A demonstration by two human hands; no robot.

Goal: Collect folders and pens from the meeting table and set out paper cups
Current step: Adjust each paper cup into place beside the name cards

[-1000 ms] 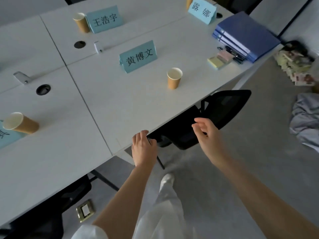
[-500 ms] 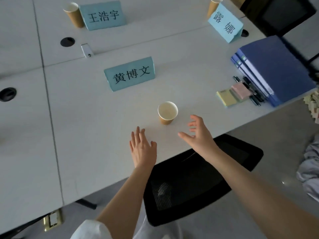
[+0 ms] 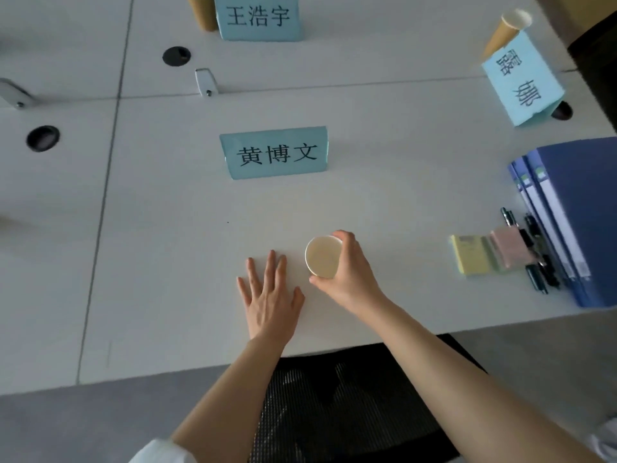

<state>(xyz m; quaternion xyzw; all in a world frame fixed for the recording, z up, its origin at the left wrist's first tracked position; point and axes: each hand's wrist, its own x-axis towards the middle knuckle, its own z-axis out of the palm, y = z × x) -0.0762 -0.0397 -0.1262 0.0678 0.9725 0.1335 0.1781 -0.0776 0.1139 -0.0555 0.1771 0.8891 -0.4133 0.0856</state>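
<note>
- My right hand (image 3: pixel 347 272) had its fingers (image 3: pixel 342 236) wrapped round the paper cup (image 3: pixel 323 256), standing on the bench (image 3: pixel 167 245) in front of the middle name card (image 3: pixel 275 152); squeezing could have crushed its thin wall or tipped it.
- My left hand (image 3: pixel 270 295) lay flat, fingers released, just beside.
- Half a second before, both hands had been off the cup.

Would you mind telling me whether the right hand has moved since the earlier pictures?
Yes. The right hand moved forward over the table edge and now grips the paper cup.
</note>
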